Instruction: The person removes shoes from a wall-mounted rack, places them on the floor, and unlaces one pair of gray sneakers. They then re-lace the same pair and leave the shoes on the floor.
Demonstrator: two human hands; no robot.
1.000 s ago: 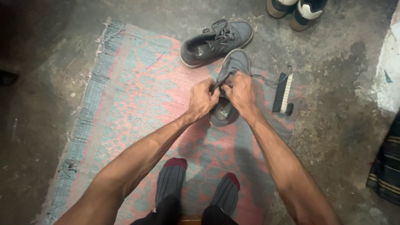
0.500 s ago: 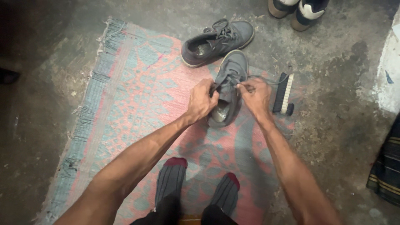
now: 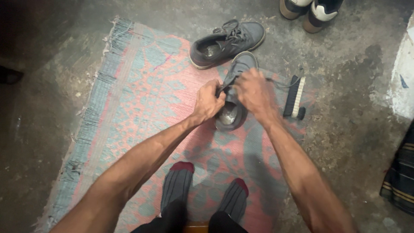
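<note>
A grey sneaker (image 3: 235,113) stands on the pink and blue rug (image 3: 142,99), toe pointing away from me. My left hand (image 3: 208,102) pinches a dark shoelace at the sneaker's left side. Over the lacing sits my right hand (image 3: 254,94), blurred, with its fingers closed on the other lace end. The second grey sneaker (image 3: 226,43) lies just beyond, half on the rug's far edge.
A black shoe brush (image 3: 294,98) lies on the rug to the right of my right hand. Another pair of shoes (image 3: 310,9) stands at the top edge on the concrete floor. My socked feet (image 3: 202,194) rest on the rug's near part. Striped cloth (image 3: 401,172) lies at the right.
My right hand, which had pulled a lace out to the right, has come back left over the sneaker's lacing. The left hand has stayed in place.
</note>
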